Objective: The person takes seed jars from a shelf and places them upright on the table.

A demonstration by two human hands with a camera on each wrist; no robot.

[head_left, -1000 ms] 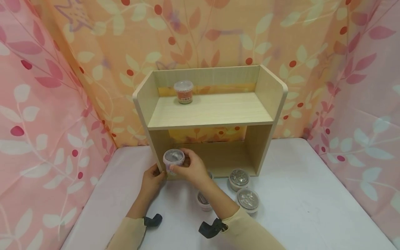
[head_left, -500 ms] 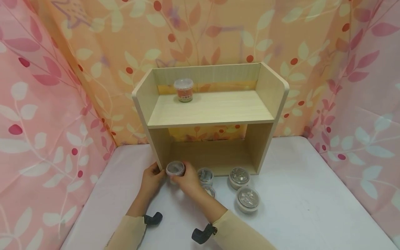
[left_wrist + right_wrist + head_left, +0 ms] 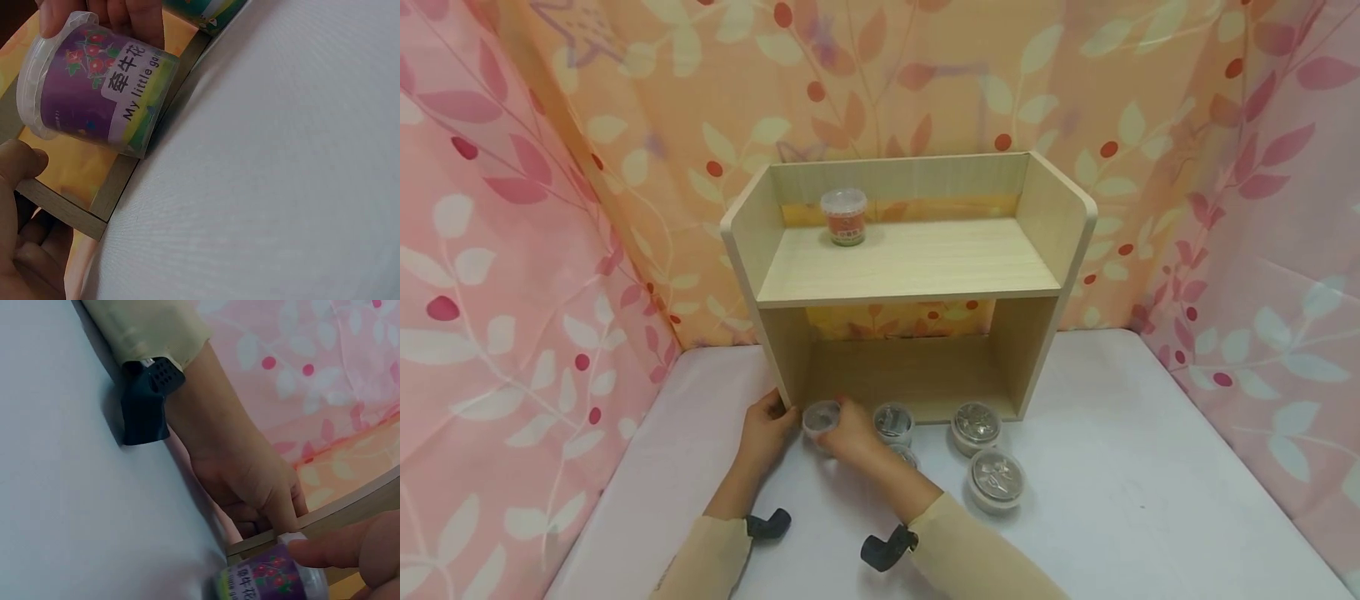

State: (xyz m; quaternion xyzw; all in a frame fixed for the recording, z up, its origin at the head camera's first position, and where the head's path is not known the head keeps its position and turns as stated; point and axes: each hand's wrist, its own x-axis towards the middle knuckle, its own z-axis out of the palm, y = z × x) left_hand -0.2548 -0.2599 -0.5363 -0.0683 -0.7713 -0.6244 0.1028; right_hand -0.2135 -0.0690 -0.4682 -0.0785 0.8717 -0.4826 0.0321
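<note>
A purple-labelled cup [image 3: 820, 417] with a clear lid is gripped by the curled fingers of the right hand [image 3: 848, 435] and is held low at the front left corner of the wooden shelf [image 3: 910, 287], just above or on the white table [image 3: 1135, 500]. The shelf's left side panel is touched by the left hand [image 3: 763, 429], whose fingers are bent against its foot. Three further lidded cups [image 3: 975, 427] are set before the shelf, and one orange-labelled cup [image 3: 844, 217] is kept on the upper board.
</note>
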